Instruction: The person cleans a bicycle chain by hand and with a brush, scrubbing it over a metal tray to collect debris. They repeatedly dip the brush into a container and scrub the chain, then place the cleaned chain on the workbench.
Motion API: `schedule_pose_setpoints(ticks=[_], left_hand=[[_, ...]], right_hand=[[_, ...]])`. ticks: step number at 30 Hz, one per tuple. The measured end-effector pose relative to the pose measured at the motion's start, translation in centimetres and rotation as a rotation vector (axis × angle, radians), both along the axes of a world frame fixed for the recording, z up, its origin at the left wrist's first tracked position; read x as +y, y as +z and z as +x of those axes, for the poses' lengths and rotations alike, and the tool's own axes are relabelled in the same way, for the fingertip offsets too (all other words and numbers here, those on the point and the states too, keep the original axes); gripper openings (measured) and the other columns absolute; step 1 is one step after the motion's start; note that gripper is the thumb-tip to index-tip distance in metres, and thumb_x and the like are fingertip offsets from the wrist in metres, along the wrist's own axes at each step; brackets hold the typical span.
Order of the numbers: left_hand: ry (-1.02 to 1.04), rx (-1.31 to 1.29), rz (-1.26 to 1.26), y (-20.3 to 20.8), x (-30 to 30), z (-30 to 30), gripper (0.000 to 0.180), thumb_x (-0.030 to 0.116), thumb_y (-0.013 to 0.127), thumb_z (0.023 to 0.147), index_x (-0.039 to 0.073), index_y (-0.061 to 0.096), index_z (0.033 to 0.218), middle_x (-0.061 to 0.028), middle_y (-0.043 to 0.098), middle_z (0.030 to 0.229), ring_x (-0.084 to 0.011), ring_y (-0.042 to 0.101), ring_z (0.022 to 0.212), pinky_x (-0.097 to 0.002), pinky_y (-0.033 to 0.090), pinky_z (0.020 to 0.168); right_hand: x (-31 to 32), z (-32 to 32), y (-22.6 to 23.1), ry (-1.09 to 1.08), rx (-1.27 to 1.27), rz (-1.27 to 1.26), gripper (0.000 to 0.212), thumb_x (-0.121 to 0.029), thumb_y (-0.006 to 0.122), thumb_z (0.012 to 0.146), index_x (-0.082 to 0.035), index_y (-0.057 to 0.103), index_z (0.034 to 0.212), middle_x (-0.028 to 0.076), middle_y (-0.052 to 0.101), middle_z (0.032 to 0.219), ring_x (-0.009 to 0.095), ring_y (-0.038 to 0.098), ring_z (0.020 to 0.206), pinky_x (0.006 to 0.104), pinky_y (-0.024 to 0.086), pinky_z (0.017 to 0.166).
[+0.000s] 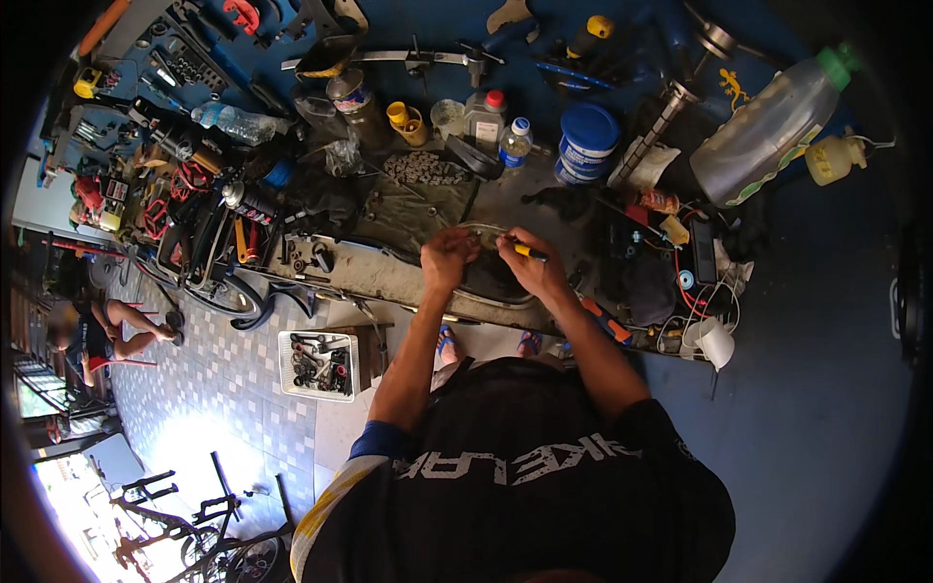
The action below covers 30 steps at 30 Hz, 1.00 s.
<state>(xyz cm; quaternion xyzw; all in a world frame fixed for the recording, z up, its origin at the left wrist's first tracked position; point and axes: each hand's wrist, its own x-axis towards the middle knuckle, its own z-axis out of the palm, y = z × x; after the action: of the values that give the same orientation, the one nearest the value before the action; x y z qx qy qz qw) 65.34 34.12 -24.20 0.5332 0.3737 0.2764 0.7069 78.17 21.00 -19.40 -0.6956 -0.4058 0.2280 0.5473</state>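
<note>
Both hands are over the front of the cluttered workbench, close together. My left hand (447, 258) is closed in a pinch, and its fingertips hide what they hold. Facing it, my right hand (533, 270) is closed around a slim tool with a yellow-and-black handle (530, 252); its working end is hidden by the fingers. A thin pale cable or hose (481, 226) curves between the hands, and whether either hand grips it cannot be made out. Under the hands, a dark rounded shape lies on the bench (379, 277).
Behind my hands lie a chain pile (425, 168), bottles (515, 143) and a blue-lidded tub (587, 144). A large clear jug (773, 131) stands at right, near tangled wires and a white cup (714, 342). A white basket of parts (319, 366) sits lower left; a person sits farther left.
</note>
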Motion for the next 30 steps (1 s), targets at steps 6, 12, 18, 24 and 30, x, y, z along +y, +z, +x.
schedule_pose_setpoints(ticks=[6,12,18,24,30], left_hand=[[0.004,0.028,0.023,0.9,0.0,0.4,0.022,-0.007,0.060,0.095,-0.010,0.067,0.117,-0.0148,0.074,0.100,-0.0177,0.072,0.084,-0.0298,0.063,0.075],[-0.010,0.091,0.108,0.8,0.2,0.7,0.022,-0.004,0.062,0.095,-0.009,0.068,0.116,-0.0140,0.074,0.096,-0.0176,0.072,0.081,-0.0303,0.062,0.074],[-0.029,0.079,0.116,-0.7,-0.9,0.6,0.022,-0.003,0.061,0.096,-0.009,0.071,0.115,-0.0140,0.074,0.093,-0.0166,0.072,0.079,-0.0314,0.063,0.073],[-0.102,0.110,0.164,0.0,0.1,0.2,0.023,-0.005,0.058,0.096,-0.008,0.071,0.114,-0.0144,0.074,0.094,-0.0175,0.074,0.083,-0.0316,0.065,0.070],[-0.188,0.024,-0.035,-0.4,0.7,-0.4,0.025,-0.001,0.060,0.097,-0.008,0.068,0.120,-0.0142,0.074,0.100,-0.0192,0.075,0.089,-0.0309,0.065,0.072]], right_hand=[[-0.4,0.3,0.1,-0.069,-0.085,-0.163,0.023,-0.027,0.069,0.100,-0.004,0.070,0.102,0.008,0.069,0.077,0.014,0.066,0.072,0.0302,0.051,0.066],[-0.4,0.4,1.0,-0.016,-0.007,-0.114,0.024,-0.029,0.068,0.100,-0.005,0.069,0.101,0.010,0.068,0.076,0.015,0.067,0.070,0.0315,0.052,0.065],[-0.8,0.6,0.9,-0.097,0.029,-0.220,0.026,-0.031,0.065,0.102,-0.005,0.069,0.104,0.011,0.070,0.080,0.018,0.071,0.072,0.0326,0.053,0.067],[-3.1,2.4,-2.0,0.011,0.000,-0.172,0.029,-0.029,0.068,0.099,-0.004,0.067,0.113,0.013,0.074,0.091,0.023,0.074,0.080,0.0341,0.055,0.071],[-4.9,2.4,-0.3,0.192,-0.467,-0.186,0.029,-0.032,0.073,0.095,-0.004,0.068,0.103,0.014,0.074,0.090,0.034,0.073,0.085,0.0388,0.055,0.073]])
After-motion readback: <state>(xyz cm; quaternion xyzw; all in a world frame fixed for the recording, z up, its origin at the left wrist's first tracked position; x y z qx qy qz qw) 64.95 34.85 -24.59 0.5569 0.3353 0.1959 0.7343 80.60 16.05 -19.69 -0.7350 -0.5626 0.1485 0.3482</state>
